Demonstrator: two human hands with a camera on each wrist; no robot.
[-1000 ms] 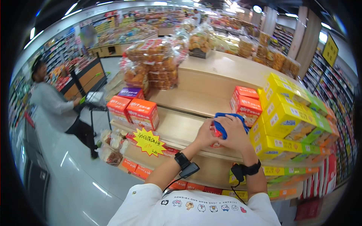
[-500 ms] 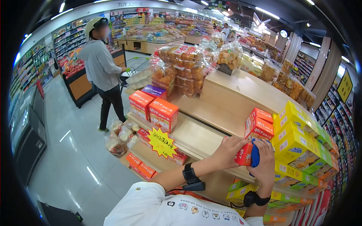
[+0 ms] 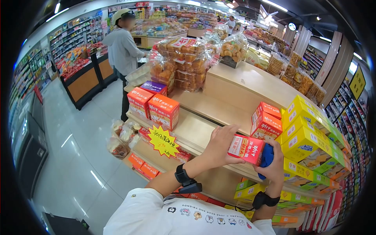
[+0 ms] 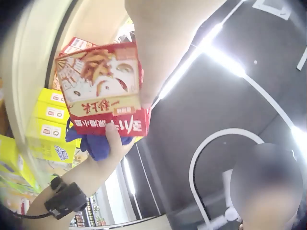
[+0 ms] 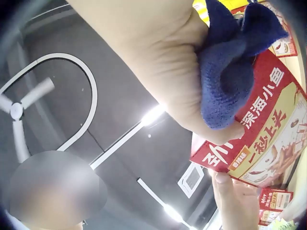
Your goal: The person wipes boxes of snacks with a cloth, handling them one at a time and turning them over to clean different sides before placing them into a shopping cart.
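Note:
A red snack box (image 3: 246, 149) with white lettering and a food picture is held above the shelf, tilted, between both hands. My left hand (image 3: 219, 145) holds its left end; in the right wrist view the left thumb (image 5: 223, 179) lies at the box's lower edge. My right hand (image 3: 273, 166) grips the other end, with a blue cloth (image 3: 266, 156) bunched between palm and box. The right thumb (image 4: 113, 136) presses on the box's red side in the left wrist view. The cloth's folds (image 5: 225, 76) hide part of the box in the right wrist view.
Similar red boxes (image 3: 266, 121) stand just beyond the hands, beside stacked yellow boxes (image 3: 309, 145). More red boxes (image 3: 163, 111) sit to the left above a yellow star-shaped price sign (image 3: 162, 141). Bagged bread (image 3: 190, 66) stands behind; a person (image 3: 123, 49) is at the far left.
The box has come up off the shelf area and turned, so its picture side now faces up. The cloth has shifted to its right end. The person at left has moved farther off.

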